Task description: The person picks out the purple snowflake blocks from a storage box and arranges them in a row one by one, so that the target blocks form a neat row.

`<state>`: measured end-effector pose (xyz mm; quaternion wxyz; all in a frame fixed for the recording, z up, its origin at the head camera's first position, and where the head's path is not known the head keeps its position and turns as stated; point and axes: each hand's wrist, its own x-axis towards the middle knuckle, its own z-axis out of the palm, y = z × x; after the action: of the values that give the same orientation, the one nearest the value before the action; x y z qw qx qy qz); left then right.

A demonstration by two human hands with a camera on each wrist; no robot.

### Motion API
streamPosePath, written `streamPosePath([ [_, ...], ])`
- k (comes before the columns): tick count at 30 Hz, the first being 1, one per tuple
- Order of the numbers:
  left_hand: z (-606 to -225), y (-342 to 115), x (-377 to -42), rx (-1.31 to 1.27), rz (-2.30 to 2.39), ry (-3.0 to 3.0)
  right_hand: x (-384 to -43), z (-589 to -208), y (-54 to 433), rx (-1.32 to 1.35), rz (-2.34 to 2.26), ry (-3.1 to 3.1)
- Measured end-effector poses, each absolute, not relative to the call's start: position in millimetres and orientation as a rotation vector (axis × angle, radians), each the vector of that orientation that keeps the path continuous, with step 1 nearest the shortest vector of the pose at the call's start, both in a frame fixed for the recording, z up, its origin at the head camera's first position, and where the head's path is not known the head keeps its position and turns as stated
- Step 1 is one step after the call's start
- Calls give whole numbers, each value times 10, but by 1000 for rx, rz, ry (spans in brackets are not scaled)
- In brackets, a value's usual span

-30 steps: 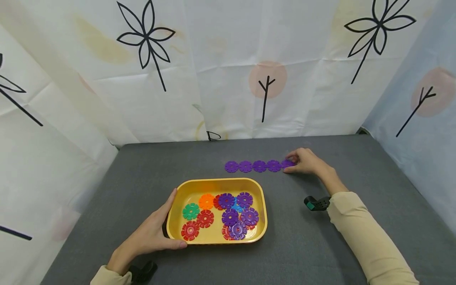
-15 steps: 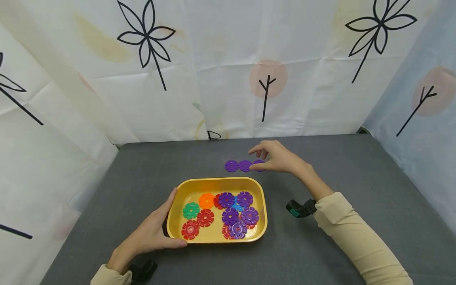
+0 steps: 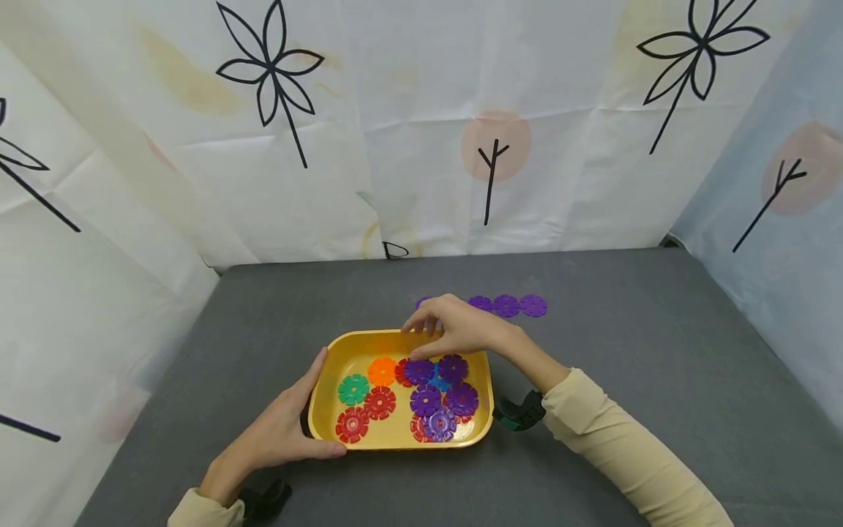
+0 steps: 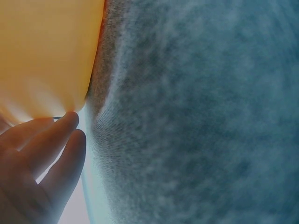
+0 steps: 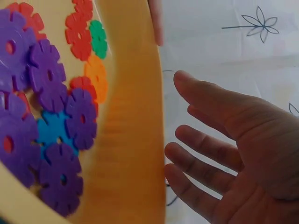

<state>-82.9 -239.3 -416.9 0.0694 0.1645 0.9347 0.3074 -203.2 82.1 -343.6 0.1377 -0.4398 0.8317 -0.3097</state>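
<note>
My left hand (image 3: 279,426) holds the yellow tray (image 3: 319,410) at its near left corner, thumb on the front rim and fingers along the outer side. In the left wrist view its fingertips (image 4: 71,119) touch the tray wall (image 4: 46,56). Over the tray's far rim hovers my right hand (image 3: 461,326), fingers loosely bent with nothing between them. Inside the tray lie purple snowflake discs (image 3: 461,399), red discs (image 3: 379,403), an orange disc (image 3: 381,372), a green disc (image 3: 353,389) and a blue disc (image 5: 56,130), some overlapping.
Behind the tray a row of purple snowflake discs (image 3: 506,306) lies on the grey table (image 3: 593,454); my right hand hides part of it. A printed cloth (image 3: 421,146) hangs along the table's back edge.
My right hand has left the right end of the purple row and moved left and nearer, to above the tray. The disc at that end stays in place. The left hand has not moved.
</note>
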Motion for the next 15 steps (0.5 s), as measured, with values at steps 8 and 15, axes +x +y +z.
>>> streamPosePath([
  [8,-4169,-2401,-830,484,920,2811,-1980,-3574,668,-1219,-772,2323],
  [15,-4162,-2399,-833,488,922,2816,-1960,-3666,603,-1050,-568,2375],
])
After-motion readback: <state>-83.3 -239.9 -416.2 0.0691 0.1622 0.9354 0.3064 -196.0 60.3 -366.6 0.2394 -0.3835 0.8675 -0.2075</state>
